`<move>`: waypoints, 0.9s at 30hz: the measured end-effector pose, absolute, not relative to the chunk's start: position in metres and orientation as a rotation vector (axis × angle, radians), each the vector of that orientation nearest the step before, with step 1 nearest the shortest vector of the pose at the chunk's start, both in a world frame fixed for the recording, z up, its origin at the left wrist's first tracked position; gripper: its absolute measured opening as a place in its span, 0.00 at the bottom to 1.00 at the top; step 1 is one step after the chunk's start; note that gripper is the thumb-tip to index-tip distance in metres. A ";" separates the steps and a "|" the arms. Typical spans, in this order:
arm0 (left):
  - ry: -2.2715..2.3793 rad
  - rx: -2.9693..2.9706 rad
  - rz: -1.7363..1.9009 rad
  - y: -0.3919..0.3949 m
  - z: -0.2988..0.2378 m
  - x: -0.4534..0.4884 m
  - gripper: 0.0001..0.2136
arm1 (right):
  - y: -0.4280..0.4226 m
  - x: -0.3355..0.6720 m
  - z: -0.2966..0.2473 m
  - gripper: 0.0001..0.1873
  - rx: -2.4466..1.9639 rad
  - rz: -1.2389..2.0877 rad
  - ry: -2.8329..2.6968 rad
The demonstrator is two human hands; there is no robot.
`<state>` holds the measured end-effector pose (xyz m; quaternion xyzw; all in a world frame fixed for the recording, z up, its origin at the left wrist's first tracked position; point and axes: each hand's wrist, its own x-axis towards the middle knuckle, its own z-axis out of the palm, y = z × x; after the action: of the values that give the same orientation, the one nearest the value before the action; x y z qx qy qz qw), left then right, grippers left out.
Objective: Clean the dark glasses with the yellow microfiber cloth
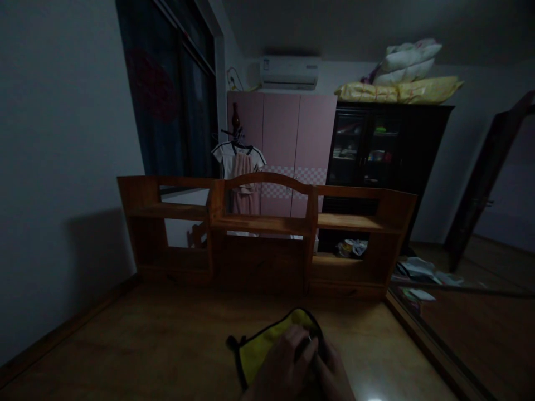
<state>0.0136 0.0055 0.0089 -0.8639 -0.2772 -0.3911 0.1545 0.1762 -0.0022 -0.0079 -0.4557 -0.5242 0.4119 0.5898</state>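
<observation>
A yellow pouch (259, 350) with black edging lies on the wooden desk (167, 328), low in the head view. A short black tab sticks out at its left corner. My left hand (284, 359) is closed over the middle of the pouch, fingers bent towards its right edge. Close against it, my right hand (332, 370) pinches the black edging on the right side. Between the two hands a small shiny bit, perhaps metal, catches the light. Dim light and the fingers hide exactly what the fingertips grip.
Along the back of the desk stands a wooden shelf unit (261, 224) with open compartments. A white wall (62, 167) is on the left. Beyond are a pink wardrobe (280, 128), hanging clothes (228, 159) and a dark cabinet (418, 150). Papers (420, 268) lie to the right.
</observation>
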 end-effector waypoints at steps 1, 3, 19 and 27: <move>-0.789 -2.429 -1.159 0.005 0.007 0.015 0.25 | -0.005 0.176 -0.006 0.26 -1.093 0.883 -1.251; -0.769 -2.404 -1.217 0.005 0.004 0.016 0.22 | -0.010 0.174 0.001 0.25 -1.154 0.750 -1.306; -0.898 -2.802 -1.030 0.018 -0.006 0.014 0.51 | -0.004 0.203 -0.003 0.15 -1.246 0.570 -1.635; -0.961 -2.680 -1.038 0.016 -0.001 0.008 0.52 | -0.007 0.191 0.007 0.14 -1.253 0.660 -1.503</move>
<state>0.0078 0.0157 -0.0005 -0.8830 -0.3167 -0.3420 0.0553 0.1908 -0.0070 0.0073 -0.5211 -0.6247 0.2746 0.5127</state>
